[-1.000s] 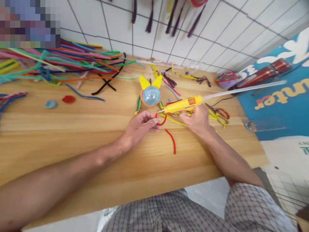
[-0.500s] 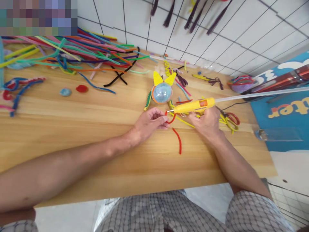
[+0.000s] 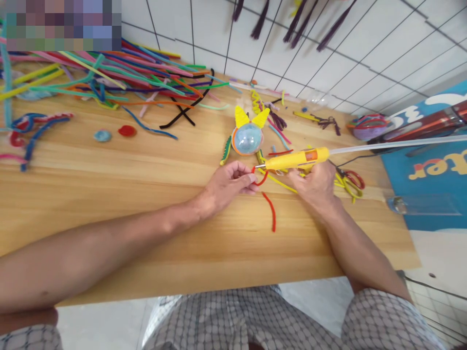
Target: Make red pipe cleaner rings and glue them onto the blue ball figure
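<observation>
My left hand [image 3: 237, 181] pinches a short curved red pipe cleaner [image 3: 263, 181] between thumb and fingers. In my right hand [image 3: 314, 184] is a yellow hot glue gun [image 3: 297, 159], its metal nozzle at the upper end of the red piece. A clear glue stick [image 3: 379, 145] runs out of the gun's back to the right. Just beyond my hands stands a clear ball figure [image 3: 248, 138] with yellow ears, an orange rim and green and yellow limbs. Nearer to me, a second red pipe cleaner piece [image 3: 273, 214] lies on the wooden table.
Many coloured pipe cleaners [image 3: 146, 73] are heaped at the back left. Red-handled scissors [image 3: 353, 182] lie right of my right hand. A red disc [image 3: 127, 131] and a blue disc [image 3: 102, 135] sit at left. The tiled wall [image 3: 207, 29] bounds the back.
The whole view has shifted slightly to the right. Both hands keep their holds, and the nozzle stays at the red pipe cleaner's end.
</observation>
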`<state>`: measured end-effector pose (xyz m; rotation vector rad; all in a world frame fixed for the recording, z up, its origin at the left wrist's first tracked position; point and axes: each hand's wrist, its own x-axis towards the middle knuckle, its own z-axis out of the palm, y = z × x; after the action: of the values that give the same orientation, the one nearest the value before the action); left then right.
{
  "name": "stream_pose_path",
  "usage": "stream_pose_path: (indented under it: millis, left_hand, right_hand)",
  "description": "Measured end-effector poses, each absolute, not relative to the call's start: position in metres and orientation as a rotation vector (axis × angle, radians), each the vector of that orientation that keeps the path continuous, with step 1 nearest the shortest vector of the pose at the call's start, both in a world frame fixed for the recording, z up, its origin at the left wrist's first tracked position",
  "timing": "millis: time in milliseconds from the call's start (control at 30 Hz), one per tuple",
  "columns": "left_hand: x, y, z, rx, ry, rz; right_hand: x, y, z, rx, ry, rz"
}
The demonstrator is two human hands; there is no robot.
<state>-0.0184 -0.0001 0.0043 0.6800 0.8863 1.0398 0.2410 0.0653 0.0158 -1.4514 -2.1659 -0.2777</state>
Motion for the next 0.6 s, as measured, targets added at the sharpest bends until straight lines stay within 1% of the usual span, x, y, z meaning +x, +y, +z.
stream_pose_path:
  millis: [300,600]
  left_hand:
    - [-0.0183,-0.0006,0.0031,0.685,0.878,1.046]
    - [-0.0179,-0.0002,0.0051,0.667,0.897,1.033]
  right_hand:
    - [0.2414,0.0652,0.0177,-1.415,-2.171,-0.222]
    - [0.2424,0.0662,0.0164,-1.4,-2.185,-0.267]
